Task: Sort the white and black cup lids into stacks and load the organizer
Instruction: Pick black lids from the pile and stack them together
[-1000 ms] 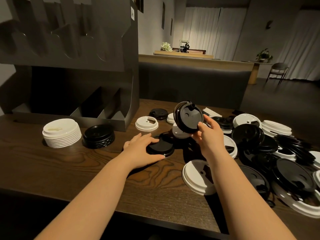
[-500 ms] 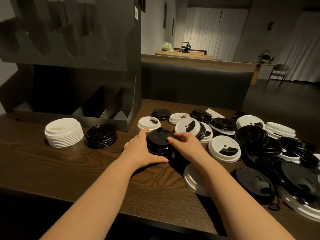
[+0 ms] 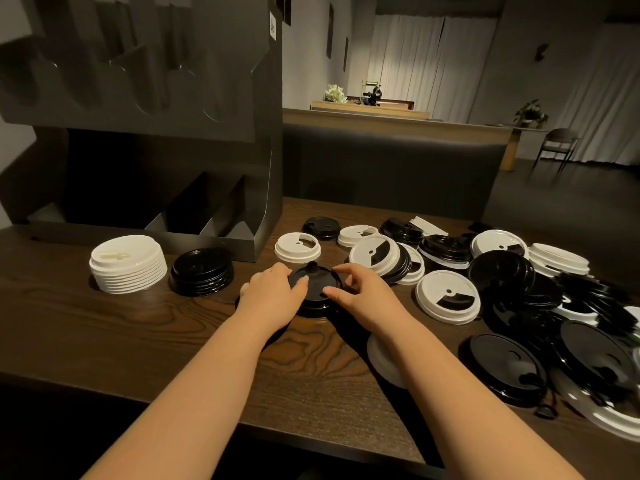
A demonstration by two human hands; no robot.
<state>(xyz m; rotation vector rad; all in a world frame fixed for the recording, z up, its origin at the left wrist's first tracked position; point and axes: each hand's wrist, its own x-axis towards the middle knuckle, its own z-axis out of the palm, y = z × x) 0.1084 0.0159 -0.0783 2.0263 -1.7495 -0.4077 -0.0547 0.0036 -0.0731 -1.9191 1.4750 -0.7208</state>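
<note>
- The left hand (image 3: 273,296) and the right hand (image 3: 360,292) are sitting either side of a small stack of black lids (image 3: 313,289) at the centre of the frame, on the dark wooden table (image 3: 104,334).
- The left hand's fingers are curling round the stack's left rim; the right hand's thumb and forefinger are curling toward the right rim, apparently touching it, though a firm pinch is hard to confirm.
- Doing this step well seems to mean squaring the top lid so its rim is seating evenly all round, with the sip spouts lined up, and pressing gently so the thin plastic is not buckling.
- A taller black lid stack (image 3: 202,271) and a white lid stack (image 3: 128,263) are waiting at centre left, just in front of the black organizer (image 3: 145,116), whose lower slots are showing no lids.
- Unsorted lids (image 3: 512,289) are lying heaped across the right of the frame, so the sorting looks well short of done.
- Compared with a second ago, the black lid that the right hand was holding up in the air is now lying on the small stack, and both hands are closing in round it.
</note>
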